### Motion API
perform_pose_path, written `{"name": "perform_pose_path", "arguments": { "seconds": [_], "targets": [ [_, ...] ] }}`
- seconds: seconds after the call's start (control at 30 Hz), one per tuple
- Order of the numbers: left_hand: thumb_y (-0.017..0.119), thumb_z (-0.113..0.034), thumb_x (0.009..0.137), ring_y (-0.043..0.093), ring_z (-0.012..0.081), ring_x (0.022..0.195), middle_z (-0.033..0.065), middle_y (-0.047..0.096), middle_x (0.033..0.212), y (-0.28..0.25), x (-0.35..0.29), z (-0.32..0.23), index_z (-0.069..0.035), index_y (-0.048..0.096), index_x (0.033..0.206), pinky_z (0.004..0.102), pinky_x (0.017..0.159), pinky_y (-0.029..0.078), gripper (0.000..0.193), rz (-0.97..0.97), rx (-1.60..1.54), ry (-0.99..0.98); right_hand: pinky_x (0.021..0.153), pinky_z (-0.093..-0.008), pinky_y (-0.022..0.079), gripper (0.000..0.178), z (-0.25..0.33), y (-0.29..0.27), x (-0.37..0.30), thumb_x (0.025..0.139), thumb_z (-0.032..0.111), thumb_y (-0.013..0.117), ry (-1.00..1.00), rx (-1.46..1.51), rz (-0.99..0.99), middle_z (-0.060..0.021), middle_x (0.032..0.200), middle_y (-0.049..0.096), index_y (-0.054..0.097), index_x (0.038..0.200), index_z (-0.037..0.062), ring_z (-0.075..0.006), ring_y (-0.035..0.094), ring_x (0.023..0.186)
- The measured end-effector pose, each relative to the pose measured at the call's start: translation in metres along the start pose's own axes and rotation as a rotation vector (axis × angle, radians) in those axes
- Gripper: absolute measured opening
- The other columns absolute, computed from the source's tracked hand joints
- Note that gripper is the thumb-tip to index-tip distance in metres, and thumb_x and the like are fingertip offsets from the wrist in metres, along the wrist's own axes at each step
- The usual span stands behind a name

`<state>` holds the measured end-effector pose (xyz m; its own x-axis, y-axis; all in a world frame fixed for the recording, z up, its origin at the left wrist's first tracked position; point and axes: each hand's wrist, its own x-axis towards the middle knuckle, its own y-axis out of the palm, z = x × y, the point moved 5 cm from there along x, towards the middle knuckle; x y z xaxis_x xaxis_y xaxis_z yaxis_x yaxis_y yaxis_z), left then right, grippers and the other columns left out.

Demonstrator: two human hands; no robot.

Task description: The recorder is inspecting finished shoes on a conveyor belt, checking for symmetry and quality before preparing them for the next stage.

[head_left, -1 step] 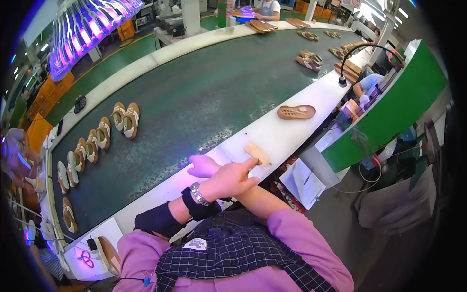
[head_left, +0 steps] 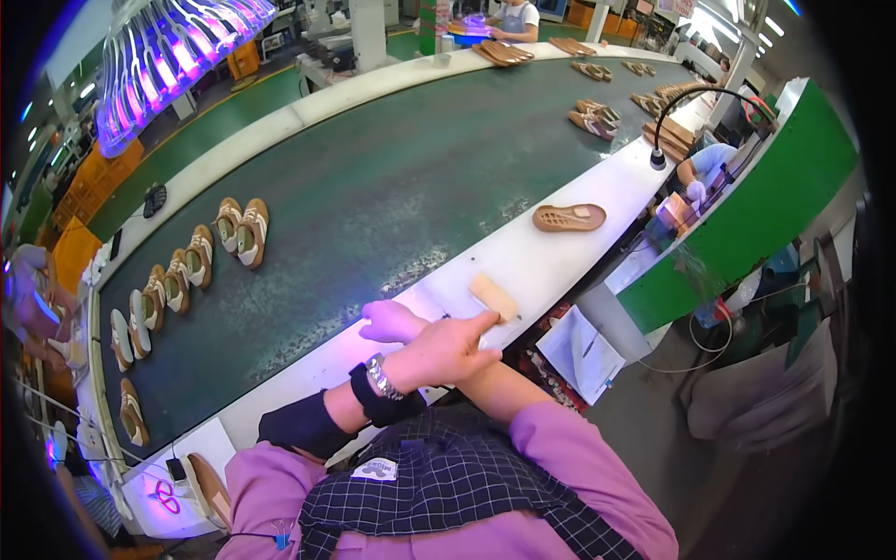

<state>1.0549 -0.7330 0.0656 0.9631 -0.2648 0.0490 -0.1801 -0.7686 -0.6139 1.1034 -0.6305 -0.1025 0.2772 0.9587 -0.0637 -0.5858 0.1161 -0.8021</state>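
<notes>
My forearms cross over the white ledge, the left one on top. My left hand (head_left: 453, 348), with a metal watch and black band at its wrist, has its index finger and thumb stretched out and holds nothing visible. Its index fingertip reaches the near end of a small beige rectangular piece (head_left: 493, 297) on the ledge; whether they touch is hard to tell. Beneath it, my right hand (head_left: 387, 321) points left at the belt's edge under purple light, fingers apart and nothing seen in them. A tan shoe sole (head_left: 569, 217) lies farther along the ledge.
A dark green belt (head_left: 355, 187) runs past the ledge, carrying several tan sneakers (head_left: 250, 233) at left and more shoes (head_left: 594, 119) far right. Pink-handled scissors (head_left: 166, 497) lie lower left. A black gooseneck lamp (head_left: 658, 157) and green panel (head_left: 737, 215) stand right, with a person beyond.
My left index fingertip has shifted very slightly toward me at the beige piece. The rest looks the same.
</notes>
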Motion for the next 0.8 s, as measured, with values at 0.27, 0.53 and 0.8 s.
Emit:
{"name": "perform_pose_path", "arguments": {
  "seconds": [0.27,0.53,0.8],
  "targets": [
    [0.06,-0.028,0.082,0.059,0.0269,0.055,0.0084,0.058,0.059,0.014,-0.064,-0.01,-0.007,0.054,0.112,0.0362,0.052,0.046,0.037,0.176,0.189,0.034,0.059,-0.0361,0.055,0.027,-0.027,-0.073,-0.006,0.084,0.023,0.06,0.41,1.172,-0.016,-0.0121,0.095,0.06,0.056,0.101,0.0016,-0.024,0.063,0.079],
    [0.057,-0.026,0.085,0.063,0.0288,0.065,0.011,0.063,0.071,-0.02,-0.077,0.047,-0.006,0.059,0.101,0.0379,0.058,0.049,0.026,-0.067,0.327,-0.074,0.061,-0.0333,0.055,0.026,0.036,-0.143,-0.011,0.086,0.02,0.058,0.129,1.173,-0.179,-0.012,0.1,0.061,0.054,0.103,0.001,-0.0214,0.064,0.08],
    [0.045,-0.013,0.091,0.064,0.0232,0.085,0.02,0.061,0.104,-0.04,-0.082,0.076,0.003,0.051,0.116,0.0316,0.073,0.052,0.03,-0.427,-0.058,-0.267,0.056,-0.0259,0.051,0.018,0.072,-0.168,-0.022,0.084,0.016,0.059,-0.003,0.977,-0.411,-0.0052,0.085,0.062,0.058,0.094,0.0016,-0.0117,0.061,0.072]
  ]
}}
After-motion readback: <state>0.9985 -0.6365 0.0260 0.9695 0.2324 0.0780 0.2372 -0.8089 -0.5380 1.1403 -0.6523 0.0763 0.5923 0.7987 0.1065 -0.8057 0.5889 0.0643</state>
